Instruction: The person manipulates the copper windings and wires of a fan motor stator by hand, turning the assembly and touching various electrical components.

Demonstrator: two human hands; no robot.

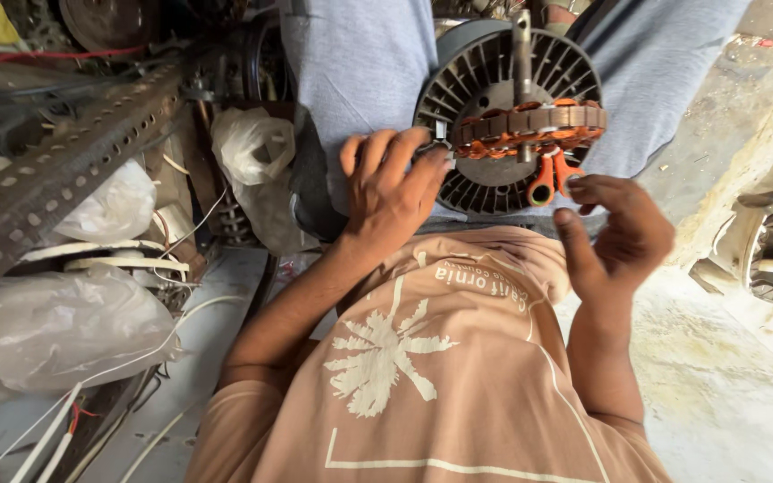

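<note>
The left hand [393, 183] lies spread on the near-left rim of a round, dark finned motor housing [485, 85] resting on the lap, fingertips touching the orange-wound stator [530, 130] on its shaft [522, 54]. The right hand [619, 234] hovers half-open, holding nothing, just near-right of it. A perforated metal rack [64, 170] crowds the left; bare floor [726, 385] lies right.

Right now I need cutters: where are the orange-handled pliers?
In the head view, the orange-handled pliers lie against the round motor housing, under the copper-wound stator, by the right hand.
</note>
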